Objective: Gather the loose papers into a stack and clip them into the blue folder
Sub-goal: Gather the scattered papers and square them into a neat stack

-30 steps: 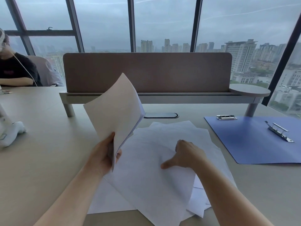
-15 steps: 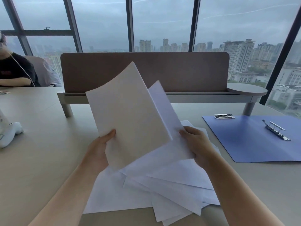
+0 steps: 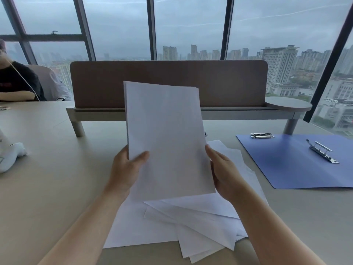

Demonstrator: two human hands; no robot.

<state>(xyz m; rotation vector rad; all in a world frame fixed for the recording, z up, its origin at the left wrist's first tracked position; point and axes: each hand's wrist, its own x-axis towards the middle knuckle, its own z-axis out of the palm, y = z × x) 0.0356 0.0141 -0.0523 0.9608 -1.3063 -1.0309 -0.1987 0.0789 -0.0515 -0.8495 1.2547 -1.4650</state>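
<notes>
while blue folder lies open, hands hold stack

A high-rise office: floor-to-ceiling windows look out over city towers, a brown desk divider screen splits the long beige counter, and a blue folder lies beside loose papers.

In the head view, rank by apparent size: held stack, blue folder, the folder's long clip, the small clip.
1. Held stack, though nearness to the camera inflates it.
2. Blue folder, partly cut off at the frame edge.
3. Long clip.
4. Small clip.
</notes>
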